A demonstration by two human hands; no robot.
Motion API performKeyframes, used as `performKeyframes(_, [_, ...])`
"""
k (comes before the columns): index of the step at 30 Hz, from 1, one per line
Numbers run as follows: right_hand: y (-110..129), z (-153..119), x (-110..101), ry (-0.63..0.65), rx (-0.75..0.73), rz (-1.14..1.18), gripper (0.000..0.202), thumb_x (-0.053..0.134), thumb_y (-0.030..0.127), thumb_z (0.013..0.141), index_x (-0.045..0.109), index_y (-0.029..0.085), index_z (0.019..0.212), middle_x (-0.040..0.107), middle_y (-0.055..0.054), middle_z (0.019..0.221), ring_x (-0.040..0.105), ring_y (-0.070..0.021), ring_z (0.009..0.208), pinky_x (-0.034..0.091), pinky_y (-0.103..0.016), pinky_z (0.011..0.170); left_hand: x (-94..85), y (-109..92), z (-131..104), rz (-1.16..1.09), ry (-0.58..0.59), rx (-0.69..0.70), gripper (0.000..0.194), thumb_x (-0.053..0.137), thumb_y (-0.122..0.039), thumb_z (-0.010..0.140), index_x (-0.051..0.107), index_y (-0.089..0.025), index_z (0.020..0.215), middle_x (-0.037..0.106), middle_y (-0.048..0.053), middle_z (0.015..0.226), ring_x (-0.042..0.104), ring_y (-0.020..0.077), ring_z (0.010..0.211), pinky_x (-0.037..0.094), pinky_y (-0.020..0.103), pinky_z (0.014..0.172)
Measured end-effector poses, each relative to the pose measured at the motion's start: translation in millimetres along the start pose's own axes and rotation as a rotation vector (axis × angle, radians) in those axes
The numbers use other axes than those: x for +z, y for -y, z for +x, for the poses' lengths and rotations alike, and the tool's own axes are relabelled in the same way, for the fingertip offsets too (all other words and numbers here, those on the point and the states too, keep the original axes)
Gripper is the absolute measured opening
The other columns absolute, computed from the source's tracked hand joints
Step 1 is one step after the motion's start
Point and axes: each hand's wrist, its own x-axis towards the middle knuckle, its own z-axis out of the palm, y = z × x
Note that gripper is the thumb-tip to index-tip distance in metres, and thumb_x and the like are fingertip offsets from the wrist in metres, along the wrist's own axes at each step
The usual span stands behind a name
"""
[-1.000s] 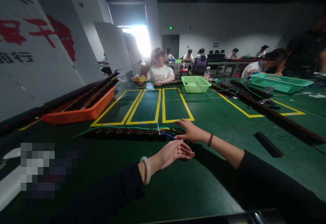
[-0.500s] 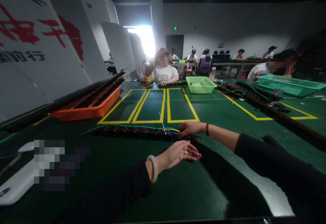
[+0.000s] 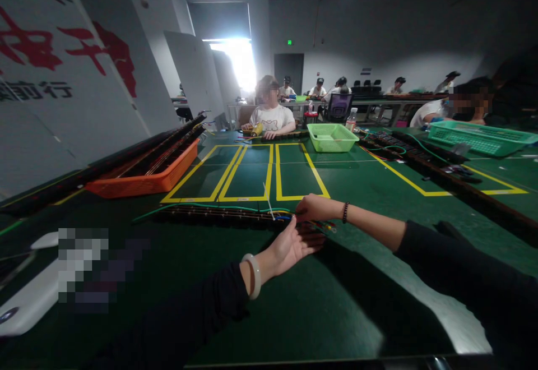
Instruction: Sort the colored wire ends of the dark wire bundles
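Observation:
A long dark wire harness (image 3: 218, 214) lies across the green table, with a green wire (image 3: 168, 206) along its far edge. Near its right end a white cable tie (image 3: 269, 202) sticks up. There, my right hand (image 3: 317, 208) has its fingers closed around the wires, reaching from above. Coloured wire ends (image 3: 330, 226) come out to the right beneath it. My left hand (image 3: 290, 249) is on the near side, palm up with fingers stretched out. Its thumb is at the blue wire (image 3: 282, 218); whether it presses on it is hard to see.
An orange basket (image 3: 180, 171) with long dark pieces stands at the left. Further back are a light green basket (image 3: 332, 138), a bottle (image 3: 351, 118) and a teal basket (image 3: 483, 137). More harnesses (image 3: 458, 176) lie at the right. A co-worker (image 3: 271, 116) sits opposite.
My left hand has moved up and slightly left, its thumb now raised to the wires. My right hand stays closed at the harness end, where more coloured wire ends show.

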Motion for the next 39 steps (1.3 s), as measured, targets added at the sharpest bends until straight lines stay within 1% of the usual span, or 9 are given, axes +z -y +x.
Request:
performKeyframes(6, [35, -12, 10, -0.047, -0.003, -0.465, 0.028, 0.047, 0.024, 0.089, 0.067, 0.012, 0.074, 0.065, -0.009, 0.067, 0.059, -0.0169, 0.06, 0.036, -0.025, 0.052, -0.7, 4, 5, -0.093, -0.096, 0.123, 0.042, 0.036, -0.045, 0.091, 0.059, -0.011, 0.102, 0.064, 0.016, 0.104, 0.059, 0.023, 0.101, 0.04, 0.041, 0.096])
performKeyframes(11, [61, -20, 28, -0.048, 0.0, -0.625, 0.017, 0.048, 0.011, 0.085, 0.066, 0.01, 0.087, 0.067, -0.014, 0.08, 0.063, -0.0204, 0.071, 0.044, -0.027, 0.059, 1.0, 3, 6, -0.125, -0.171, 0.125, 0.028, 0.041, -0.034, 0.092, 0.06, -0.015, 0.099, 0.066, 0.01, 0.099, 0.06, 0.0194, 0.098, 0.044, 0.035, 0.09])
performKeyframes(14, [73, -23, 44, -0.139, 0.083, -0.706, 0.022, 0.046, 0.006, 0.083, 0.064, 0.005, 0.095, 0.066, -0.017, 0.084, 0.062, -0.0216, 0.072, 0.046, -0.03, 0.059, 1.7, 2, 5, -0.136, -0.222, 0.127, 0.023, 0.043, -0.031, 0.091, 0.061, -0.017, 0.095, 0.067, 0.006, 0.097, 0.06, 0.017, 0.095, 0.046, 0.03, 0.087])
performKeyframes(17, [78, -27, 64, -0.265, 0.143, -0.791, 0.032, 0.045, 0.006, 0.082, 0.059, 0.0, 0.11, 0.064, -0.022, 0.098, 0.061, -0.0273, 0.088, 0.048, -0.039, 0.073, 0.1, 2, 6, -0.133, -0.28, 0.106, 0.019, 0.048, -0.032, 0.089, 0.062, -0.019, 0.093, 0.067, 0.003, 0.093, 0.061, 0.015, 0.09, 0.046, 0.026, 0.083])
performKeyframes(20, [76, -32, 75, -0.363, 0.136, -0.769, 0.041, 0.049, 0.011, 0.082, 0.052, -0.002, 0.121, 0.057, -0.026, 0.117, 0.054, -0.0316, 0.107, 0.042, -0.045, 0.089, -1.1, 2, 8, -0.146, -0.296, 0.079, 0.018, 0.051, -0.033, 0.088, 0.062, -0.018, 0.091, 0.067, 0.003, 0.086, 0.062, 0.0133, 0.081, 0.047, 0.024, 0.077])
performKeyframes(22, [72, -36, 72, -0.403, 0.096, -0.681, 0.04, 0.05, 0.013, 0.082, 0.053, 0.002, 0.121, 0.057, -0.023, 0.118, 0.055, -0.0287, 0.105, 0.042, -0.042, 0.088, -0.8, 2, 10, -0.173, -0.281, 0.088, 0.018, 0.051, -0.031, 0.088, 0.061, -0.016, 0.088, 0.066, 0.003, 0.08, 0.06, 0.0111, 0.072, 0.046, 0.021, 0.071])
performKeyframes(28, [54, -60, 33, -0.534, -0.088, -0.412, 0.024, 0.042, 0.029, 0.093, 0.061, 0.015, 0.095, 0.063, -0.009, 0.086, 0.055, -0.0177, 0.08, 0.039, -0.032, 0.078, 1.5, 1, 10, -0.231, -0.199, 0.129, 0.028, 0.045, -0.031, 0.091, 0.055, -0.014, 0.071, 0.059, 0.001, 0.065, 0.055, 0.009, 0.058, 0.045, 0.021, 0.062])
performKeyframes(34, [24, -76, 28, -0.395, -0.381, -0.487, 0.035, 0.042, 0.042, 0.092, 0.064, 0.015, 0.093, 0.059, -0.009, 0.087, 0.049, -0.0176, 0.075, 0.035, -0.033, 0.072, -1.1, 2, 11, -0.152, -0.15, 0.093, 0.03, 0.042, -0.033, 0.092, 0.059, -0.01, 0.082, 0.064, 0.008, 0.079, 0.06, 0.0143, 0.073, 0.046, 0.027, 0.074])
performKeyframes(39, [24, -74, 32, -0.298, -0.211, -0.454, 0.032, 0.054, 0.045, 0.082, 0.064, 0.015, 0.089, 0.059, -0.009, 0.087, 0.051, -0.0198, 0.078, 0.036, -0.034, 0.071, -2.4, 3, 13, -0.106, -0.118, 0.147, 0.024, 0.043, -0.026, 0.091, 0.06, -0.009, 0.093, 0.064, 0.012, 0.096, 0.059, 0.0184, 0.095, 0.041, 0.033, 0.092])
